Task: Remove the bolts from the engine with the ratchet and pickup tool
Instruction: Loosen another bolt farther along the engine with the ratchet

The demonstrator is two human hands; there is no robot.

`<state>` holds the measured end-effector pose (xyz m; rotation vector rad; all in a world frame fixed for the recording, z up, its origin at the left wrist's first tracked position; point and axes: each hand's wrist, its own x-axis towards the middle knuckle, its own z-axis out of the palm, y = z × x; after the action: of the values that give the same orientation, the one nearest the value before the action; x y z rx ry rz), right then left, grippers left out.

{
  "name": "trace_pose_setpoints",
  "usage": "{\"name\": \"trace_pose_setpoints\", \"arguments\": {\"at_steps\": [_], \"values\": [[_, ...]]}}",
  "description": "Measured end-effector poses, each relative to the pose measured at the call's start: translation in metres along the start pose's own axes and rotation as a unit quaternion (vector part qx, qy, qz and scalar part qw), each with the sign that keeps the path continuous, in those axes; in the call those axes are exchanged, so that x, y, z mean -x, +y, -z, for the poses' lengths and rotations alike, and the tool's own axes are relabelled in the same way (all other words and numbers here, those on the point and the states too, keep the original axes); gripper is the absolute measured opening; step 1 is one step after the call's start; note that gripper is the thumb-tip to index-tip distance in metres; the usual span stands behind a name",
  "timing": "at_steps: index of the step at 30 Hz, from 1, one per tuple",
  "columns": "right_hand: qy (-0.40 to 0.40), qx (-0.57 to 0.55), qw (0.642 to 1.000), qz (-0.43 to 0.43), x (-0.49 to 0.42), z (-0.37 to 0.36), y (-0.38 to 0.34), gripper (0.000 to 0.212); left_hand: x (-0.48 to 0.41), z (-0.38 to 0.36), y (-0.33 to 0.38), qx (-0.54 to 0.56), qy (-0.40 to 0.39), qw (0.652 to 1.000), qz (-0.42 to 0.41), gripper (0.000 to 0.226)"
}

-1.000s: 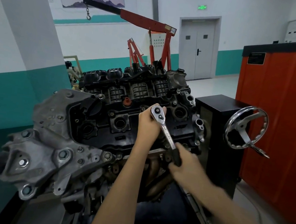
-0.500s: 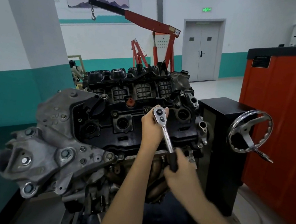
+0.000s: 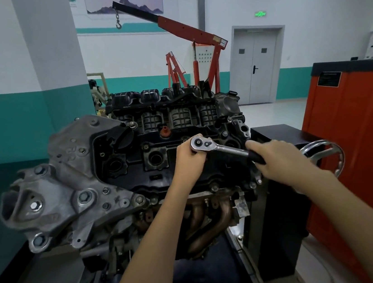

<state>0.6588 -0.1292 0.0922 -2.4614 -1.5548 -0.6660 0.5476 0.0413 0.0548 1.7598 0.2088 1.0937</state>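
Workshop engine (image 3: pixel 131 157), right hand (image 3: pixel 280 160) gripping ratchet (image 3: pixel 218 146)

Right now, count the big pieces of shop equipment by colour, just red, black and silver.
Red: 2, the engine hoist and the cabinet
Black: 1, the engine stand box
Silver: 1, the handwheel
Total: 4

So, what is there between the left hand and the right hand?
In the head view, only the ratchet spans them: left hand under its head, right hand on the handle.
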Motion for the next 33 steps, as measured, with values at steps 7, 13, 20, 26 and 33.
{"name": "trace_pose_setpoints", "arguments": {"at_steps": [7,13,20,26,33], "values": [[0.058,-0.451,0.869,-0.195,0.062,-0.072,-0.112,0.024,0.002,-0.021,0.000,0.068,0.067,0.995,0.008,0.057],[0.036,-0.493,0.845,-0.202,0.055,-0.078,-0.134,0.034,0.001,-0.008,0.000,0.024,0.019,1.000,0.001,0.048],[-0.033,-0.078,0.996,-0.015,0.015,-0.010,-0.006,0.027,-0.004,-0.002,0.002,-0.020,-0.013,1.000,-0.013,0.060],[0.022,-0.173,0.980,-0.100,0.042,-0.037,-0.042,0.022,0.007,-0.008,-0.002,0.031,0.032,0.999,-0.003,0.056],[0.074,-0.539,0.813,-0.209,0.051,-0.085,-0.159,0.023,0.001,-0.012,-0.001,0.042,0.069,0.996,0.029,0.050]]}}
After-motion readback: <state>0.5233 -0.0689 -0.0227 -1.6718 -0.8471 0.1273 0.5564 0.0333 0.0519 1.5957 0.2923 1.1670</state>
